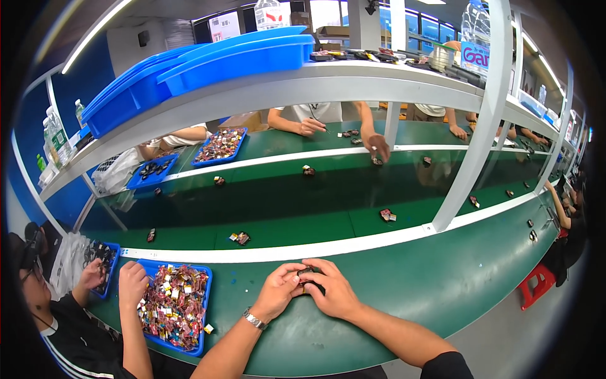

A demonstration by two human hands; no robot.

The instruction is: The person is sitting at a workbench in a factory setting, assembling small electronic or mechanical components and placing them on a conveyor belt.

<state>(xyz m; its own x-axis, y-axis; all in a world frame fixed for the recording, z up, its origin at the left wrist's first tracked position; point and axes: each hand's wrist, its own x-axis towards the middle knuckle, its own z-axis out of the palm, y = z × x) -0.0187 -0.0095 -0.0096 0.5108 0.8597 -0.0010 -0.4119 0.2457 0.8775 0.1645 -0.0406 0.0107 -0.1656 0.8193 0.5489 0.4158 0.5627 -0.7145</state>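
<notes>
Above the green worktable (391, 297), my two hands meet in front of me. Between their fingertips is a small dark part (307, 282) with a bit of red on it; the fingers cover most of it, so its kind does not show. My left hand (278, 292), with a metal-banded watch (254, 318) at its wrist, pinches the part from the left. My right hand (332, 292) curls over it from the right. Left of my hands lies a blue tray (209, 297) heaped with small pink, yellow and white wired pieces (173, 303).
Beyond a white rail (284, 252), a green conveyor belt (297, 215) carries scattered small assemblies (240, 238). A co-worker's hand (132, 283) is over the tray at left. Across the belt, another person's hand (377, 148) reaches over it. A metal post (476, 126) supports the overhead shelf with blue trays (233, 60).
</notes>
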